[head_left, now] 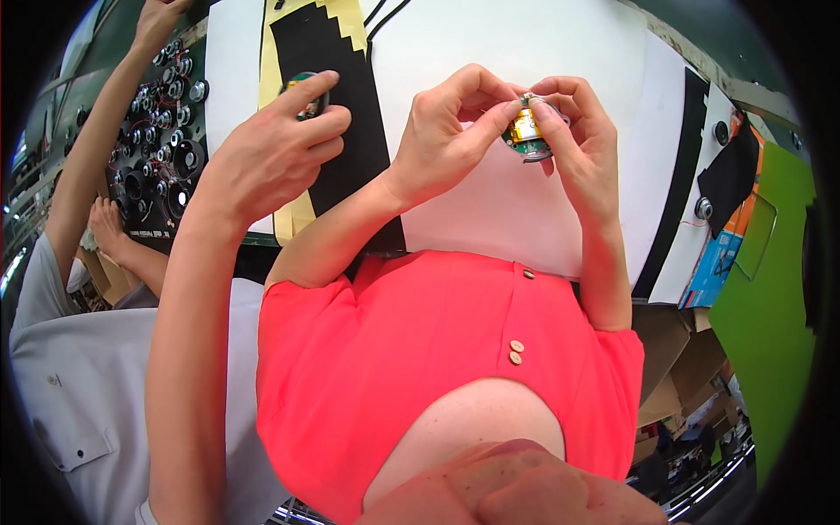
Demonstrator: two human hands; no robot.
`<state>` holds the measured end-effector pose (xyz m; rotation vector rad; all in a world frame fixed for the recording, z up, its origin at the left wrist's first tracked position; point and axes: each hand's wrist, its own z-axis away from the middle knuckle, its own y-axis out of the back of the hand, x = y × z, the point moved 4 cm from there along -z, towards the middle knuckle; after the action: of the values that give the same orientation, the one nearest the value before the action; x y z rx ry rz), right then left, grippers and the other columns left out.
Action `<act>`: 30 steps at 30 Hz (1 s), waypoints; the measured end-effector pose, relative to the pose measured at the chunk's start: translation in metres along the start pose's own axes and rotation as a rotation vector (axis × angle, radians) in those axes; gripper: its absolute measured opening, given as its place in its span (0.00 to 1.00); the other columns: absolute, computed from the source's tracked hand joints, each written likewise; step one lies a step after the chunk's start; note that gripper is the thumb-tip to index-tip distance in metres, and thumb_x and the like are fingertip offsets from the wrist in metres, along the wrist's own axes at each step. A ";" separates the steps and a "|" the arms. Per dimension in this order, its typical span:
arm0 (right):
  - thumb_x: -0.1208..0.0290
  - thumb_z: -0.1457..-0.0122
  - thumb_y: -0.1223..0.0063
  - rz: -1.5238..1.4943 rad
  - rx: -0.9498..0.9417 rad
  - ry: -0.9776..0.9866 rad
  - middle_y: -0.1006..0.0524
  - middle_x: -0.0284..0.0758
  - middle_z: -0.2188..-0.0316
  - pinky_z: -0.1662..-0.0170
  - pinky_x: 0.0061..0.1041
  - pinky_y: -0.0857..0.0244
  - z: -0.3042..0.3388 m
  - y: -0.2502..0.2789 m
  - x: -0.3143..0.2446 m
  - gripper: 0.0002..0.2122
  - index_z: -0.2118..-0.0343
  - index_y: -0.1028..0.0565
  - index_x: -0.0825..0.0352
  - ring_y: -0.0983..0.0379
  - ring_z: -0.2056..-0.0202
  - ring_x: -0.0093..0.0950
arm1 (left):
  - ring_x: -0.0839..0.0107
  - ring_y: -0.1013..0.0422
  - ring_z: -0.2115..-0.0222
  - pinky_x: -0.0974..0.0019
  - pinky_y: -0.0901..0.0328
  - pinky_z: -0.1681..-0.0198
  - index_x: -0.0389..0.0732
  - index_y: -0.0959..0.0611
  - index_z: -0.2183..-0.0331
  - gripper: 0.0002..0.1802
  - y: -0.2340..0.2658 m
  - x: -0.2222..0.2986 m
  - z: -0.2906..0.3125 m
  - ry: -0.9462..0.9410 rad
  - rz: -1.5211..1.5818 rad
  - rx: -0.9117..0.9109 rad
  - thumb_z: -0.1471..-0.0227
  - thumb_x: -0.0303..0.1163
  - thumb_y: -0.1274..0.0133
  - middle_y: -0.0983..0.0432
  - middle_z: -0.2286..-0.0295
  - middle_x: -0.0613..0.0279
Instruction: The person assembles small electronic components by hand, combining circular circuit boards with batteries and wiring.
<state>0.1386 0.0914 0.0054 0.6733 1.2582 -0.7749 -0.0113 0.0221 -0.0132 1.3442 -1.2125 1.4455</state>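
Observation:
Over the white work surface (499, 219), both my hands hold a small round green circuit board (516, 147) with a yellow-and-silver block on its face. My left hand (459, 131) pinches its left upper edge between thumb and fingers. The thumb of my right hand (582, 136) presses on the block, while the fingers curl behind the board. What those rear fingers touch is hidden. A thin dark piece shows at the board's lower rim. To the left, a co-worker's hand (280, 144) holds a similar round board (311, 107) above a black strip (328, 52).
A dark tray (144, 188) of several small round speakers stands at far left, near other co-worker's arms. On the right lie a loose speaker (703, 208), a black cloth (731, 179) and a green panel (774, 289). Cardboard boxes (674, 359) stand below the table edge.

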 end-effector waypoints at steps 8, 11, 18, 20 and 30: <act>0.74 0.33 0.45 0.058 0.016 0.010 0.21 0.32 0.69 0.68 0.14 0.32 -0.001 -0.005 0.005 0.09 0.53 0.27 0.69 0.27 0.68 0.14 | 0.72 0.19 0.68 0.70 0.26 0.65 0.32 0.20 0.64 0.05 0.002 0.002 0.003 -0.001 -0.089 0.105 0.41 0.24 0.43 0.16 0.69 0.54; 0.76 0.32 0.47 0.017 0.015 0.003 0.20 0.33 0.66 0.66 0.15 0.30 0.004 -0.007 0.005 0.09 0.52 0.28 0.70 0.25 0.66 0.16 | 0.76 0.21 0.66 0.71 0.25 0.61 0.33 0.21 0.62 0.04 0.000 0.004 0.008 0.051 -0.076 0.037 0.40 0.22 0.44 0.18 0.65 0.60; 0.78 0.33 0.47 0.026 0.054 -0.003 0.20 0.33 0.67 0.65 0.16 0.29 0.004 -0.009 0.005 0.08 0.53 0.29 0.69 0.24 0.67 0.16 | 0.74 0.21 0.65 0.70 0.26 0.62 0.35 0.21 0.61 0.06 0.002 0.009 0.006 0.106 -0.050 0.040 0.41 0.24 0.45 0.20 0.67 0.61; 0.79 0.34 0.48 0.053 0.069 0.003 0.21 0.33 0.67 0.64 0.16 0.28 0.004 -0.011 0.002 0.09 0.53 0.29 0.69 0.24 0.66 0.16 | 0.75 0.23 0.64 0.69 0.26 0.63 0.35 0.22 0.60 0.07 0.003 0.011 0.005 0.116 0.051 0.042 0.42 0.23 0.46 0.21 0.67 0.62; 0.79 0.34 0.48 0.100 0.029 0.095 0.23 0.32 0.62 0.61 0.16 0.27 0.004 -0.018 0.006 0.12 0.49 0.29 0.70 0.24 0.64 0.16 | 0.76 0.24 0.68 0.71 0.26 0.63 0.33 0.23 0.60 0.07 0.003 0.001 0.005 0.165 0.279 0.026 0.42 0.20 0.49 0.22 0.69 0.59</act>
<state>0.1269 0.0775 0.0001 0.7983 1.2913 -0.6866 -0.0132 0.0163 -0.0126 1.0787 -1.3126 1.7358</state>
